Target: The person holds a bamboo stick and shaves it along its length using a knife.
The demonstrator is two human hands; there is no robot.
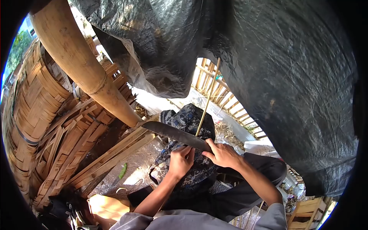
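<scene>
My right hand (224,155) is closed round the handle end of a large broad-bladed knife (168,131), whose dark blade points left across my lap. A long, thin bamboo strip (208,100) rises away from me and passes behind the blade. Just below the blade, my left hand (181,161) pinches the strip's near end, though the fingertips are partly hidden. Blade and strip cross close to both hands; whether they touch I cannot tell. Under them a dark blue patterned cloth (188,117) is draped over my lap.
A thick bamboo pole (73,50) slants down at the left, beside rolled woven bamboo mats (38,92). Bamboo planks (115,155) lie below it. Black plastic sheeting (291,92) hangs ahead and at the right. A slatted bamboo fence (230,105) stands beyond.
</scene>
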